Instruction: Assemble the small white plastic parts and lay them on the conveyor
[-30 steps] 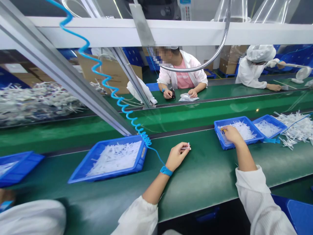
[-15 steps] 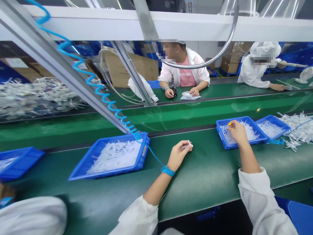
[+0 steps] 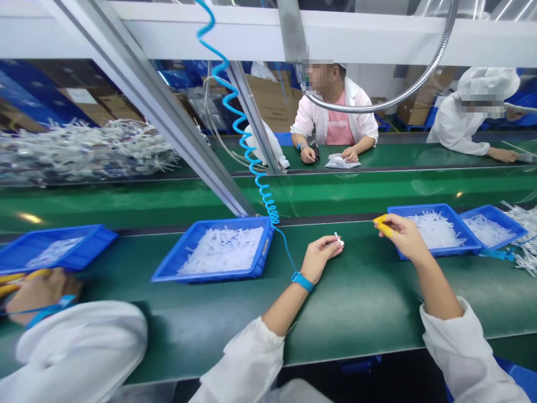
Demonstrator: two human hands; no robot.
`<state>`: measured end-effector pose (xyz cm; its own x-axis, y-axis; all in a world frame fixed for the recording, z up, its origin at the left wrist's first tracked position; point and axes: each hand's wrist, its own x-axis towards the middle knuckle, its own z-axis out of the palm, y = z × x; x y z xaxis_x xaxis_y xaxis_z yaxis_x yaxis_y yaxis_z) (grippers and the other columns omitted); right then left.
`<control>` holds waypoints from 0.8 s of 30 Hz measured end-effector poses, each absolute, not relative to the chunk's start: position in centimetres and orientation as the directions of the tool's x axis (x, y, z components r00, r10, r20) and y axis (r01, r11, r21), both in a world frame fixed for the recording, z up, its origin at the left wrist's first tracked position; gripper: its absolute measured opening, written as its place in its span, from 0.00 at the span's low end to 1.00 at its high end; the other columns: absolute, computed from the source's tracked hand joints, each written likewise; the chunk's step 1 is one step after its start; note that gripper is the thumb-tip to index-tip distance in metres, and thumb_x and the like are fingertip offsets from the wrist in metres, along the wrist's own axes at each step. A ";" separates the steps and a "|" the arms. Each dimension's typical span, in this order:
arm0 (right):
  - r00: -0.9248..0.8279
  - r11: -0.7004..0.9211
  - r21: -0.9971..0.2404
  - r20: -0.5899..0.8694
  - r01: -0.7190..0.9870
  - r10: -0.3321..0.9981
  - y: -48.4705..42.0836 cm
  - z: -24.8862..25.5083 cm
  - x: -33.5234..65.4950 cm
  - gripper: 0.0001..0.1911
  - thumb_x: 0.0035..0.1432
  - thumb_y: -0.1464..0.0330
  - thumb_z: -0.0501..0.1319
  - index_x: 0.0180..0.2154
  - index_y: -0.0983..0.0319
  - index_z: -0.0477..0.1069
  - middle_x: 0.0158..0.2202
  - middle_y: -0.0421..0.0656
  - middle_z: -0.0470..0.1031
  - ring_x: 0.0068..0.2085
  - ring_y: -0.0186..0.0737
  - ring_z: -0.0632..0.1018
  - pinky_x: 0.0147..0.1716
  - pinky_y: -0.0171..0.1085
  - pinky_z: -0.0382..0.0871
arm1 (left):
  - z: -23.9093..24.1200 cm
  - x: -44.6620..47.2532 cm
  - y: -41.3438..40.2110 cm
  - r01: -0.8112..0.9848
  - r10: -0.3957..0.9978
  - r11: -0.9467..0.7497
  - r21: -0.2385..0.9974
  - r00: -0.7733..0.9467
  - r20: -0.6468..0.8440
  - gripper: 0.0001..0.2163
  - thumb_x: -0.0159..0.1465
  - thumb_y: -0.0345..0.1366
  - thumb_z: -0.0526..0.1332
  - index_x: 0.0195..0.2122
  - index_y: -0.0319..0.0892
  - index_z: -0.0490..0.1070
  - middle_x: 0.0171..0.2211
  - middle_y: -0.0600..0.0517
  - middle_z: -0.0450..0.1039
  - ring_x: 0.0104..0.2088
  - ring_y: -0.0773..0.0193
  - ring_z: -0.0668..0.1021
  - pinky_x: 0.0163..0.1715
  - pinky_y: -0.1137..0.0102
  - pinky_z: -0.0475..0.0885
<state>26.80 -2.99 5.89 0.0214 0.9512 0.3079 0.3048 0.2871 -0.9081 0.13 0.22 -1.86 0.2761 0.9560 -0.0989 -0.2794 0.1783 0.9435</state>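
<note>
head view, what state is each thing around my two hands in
Left hand, closed on a white piece
White piece, gripped
Right hand, closed on a yellow tool
Yellow tool, open or shut unclear
Blue wristband, worn
Coiled cord, stretched above, bunched low
Tray nearest left hand, holding white strips
Tray nearest right hand, holding strips too

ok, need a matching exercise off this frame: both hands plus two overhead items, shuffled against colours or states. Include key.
Things
1. left hand
2. coiled cord
3. right hand
4. flexible metal hose

Colours or states
A. silver
B. holding a yellow tool
C. blue
D. pinching a small white piece

Pairs: 1-D, 2-C, 3-B, 4-A
</note>
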 end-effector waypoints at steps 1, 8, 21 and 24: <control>-0.030 0.286 -0.903 0.292 0.322 0.956 -3.0 5.4 25.7 0.12 0.62 0.58 0.66 0.42 0.58 0.81 0.41 0.46 0.82 0.34 0.42 0.79 0.37 0.41 0.76 | -1.8 0.1 0.2 -0.284 0.955 0.181 0.942 0.278 -0.100 0.23 0.54 0.46 0.80 0.45 0.38 0.83 0.41 0.44 0.83 0.46 0.53 0.85 0.58 0.53 0.81; -0.076 0.162 -0.955 0.148 0.249 0.986 -2.2 0.6 20.9 0.11 0.58 0.62 0.65 0.40 0.59 0.82 0.36 0.43 0.80 0.33 0.39 0.78 0.35 0.38 0.72 | -1.9 0.2 0.2 -0.307 0.950 0.193 0.932 0.297 -0.098 0.23 0.52 0.46 0.81 0.43 0.38 0.83 0.42 0.46 0.83 0.46 0.54 0.85 0.59 0.54 0.80; -0.086 -0.063 -0.981 -0.048 -0.183 0.995 -2.3 -0.9 18.8 0.16 0.53 0.55 0.75 0.35 0.61 0.80 0.31 0.43 0.80 0.33 0.38 0.80 0.36 0.37 0.75 | -2.0 0.1 0.2 -0.280 0.940 0.166 0.945 0.334 -0.067 0.20 0.55 0.44 0.79 0.43 0.38 0.81 0.41 0.46 0.83 0.45 0.55 0.85 0.57 0.55 0.80; -0.093 -0.097 -0.970 -0.077 -0.224 0.993 -2.2 -1.2 18.8 0.17 0.53 0.55 0.76 0.35 0.61 0.81 0.32 0.43 0.81 0.35 0.39 0.80 0.38 0.38 0.77 | -1.9 0.1 0.2 -0.270 0.938 0.151 0.951 0.341 -0.053 0.19 0.56 0.45 0.78 0.44 0.38 0.81 0.41 0.46 0.83 0.45 0.55 0.85 0.57 0.55 0.80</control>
<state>18.77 -2.25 -1.20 -0.0930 0.9927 -0.0773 -0.2237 -0.0965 -0.9699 0.15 0.21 -1.93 0.3413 0.9385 -0.0525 -0.2696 0.1513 0.9510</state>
